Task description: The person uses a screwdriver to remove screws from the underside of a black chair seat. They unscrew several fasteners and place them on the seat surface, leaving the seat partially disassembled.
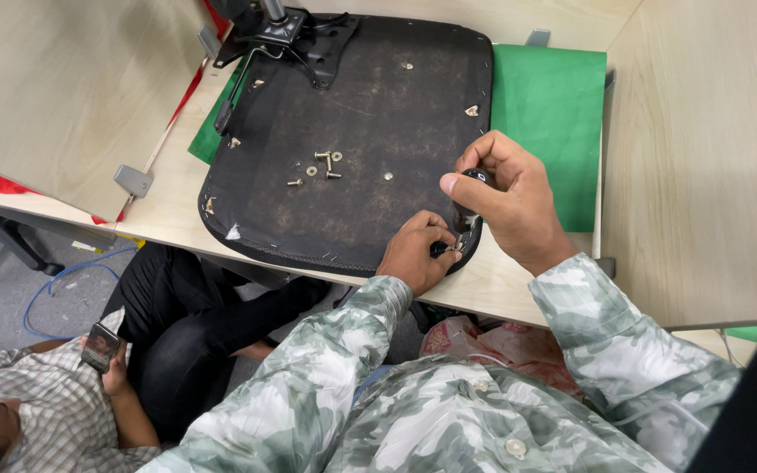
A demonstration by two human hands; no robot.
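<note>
A: What lies around the work?

B: Loose metal screws and washers (319, 165) rest on the black upturned chair seat (352, 123), which lies over a green sheet (554, 105) on the pale wooden table (177, 201). Another person sits on the floor with a phone (99, 347).

A: And the hands?

B: The right hand (505, 197) is clenched around a black-handled screwdriver (469, 210), upright at the seat's near right corner. The left hand (418, 252) has its fingers (435, 235) pinching at the tip.

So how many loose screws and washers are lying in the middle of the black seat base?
About 6, clustered on the seat base: screws, washers, one apart. Smaller bits may be too tiny to tell, and some may be hidden under the hands.
</note>
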